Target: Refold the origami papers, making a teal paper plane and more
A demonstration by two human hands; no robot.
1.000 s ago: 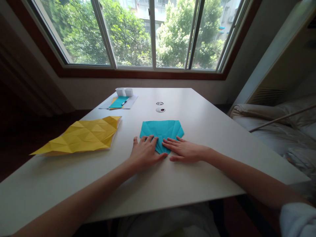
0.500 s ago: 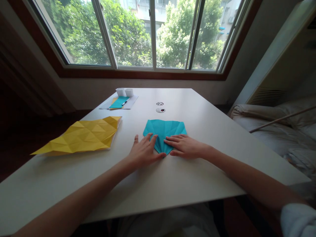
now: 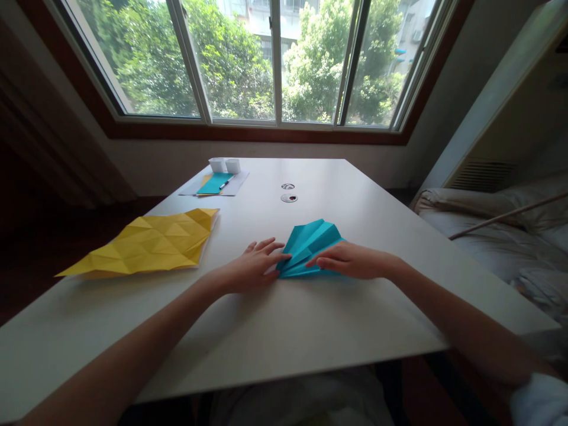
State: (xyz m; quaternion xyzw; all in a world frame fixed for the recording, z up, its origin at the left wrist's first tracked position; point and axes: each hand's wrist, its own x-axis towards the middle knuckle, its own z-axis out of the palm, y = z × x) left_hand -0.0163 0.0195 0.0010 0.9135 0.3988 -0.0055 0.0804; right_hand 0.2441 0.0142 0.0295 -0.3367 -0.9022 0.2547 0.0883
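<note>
A blue sheet of folded paper (image 3: 313, 239) lies on the white table, with pleated creases fanning up and right from its narrow lower-left end. At that narrow end rests my left hand (image 3: 255, 266), open, its index finger and thumb touching the paper and the other fingers spread above the table. My right hand (image 3: 350, 260) is over the paper's lower right side, fingers bent together on it, with a finger reaching across the folds. The paper's right edge is partly hidden under this hand.
A creased yellow sheet (image 3: 160, 242) lies at the left of the white table (image 3: 248, 349). Farther back are two white containers (image 3: 225, 165), blue paper (image 3: 213, 184) and a pen (image 3: 226, 181). Two small round items (image 3: 289, 198) sit mid-table. A window (image 3: 239, 65) stands beyond.
The blue paper has turned so its narrow end points lower left instead of toward me. My left hand has shifted slightly left; my right hand has bent its fingers, no longer lying flat.
</note>
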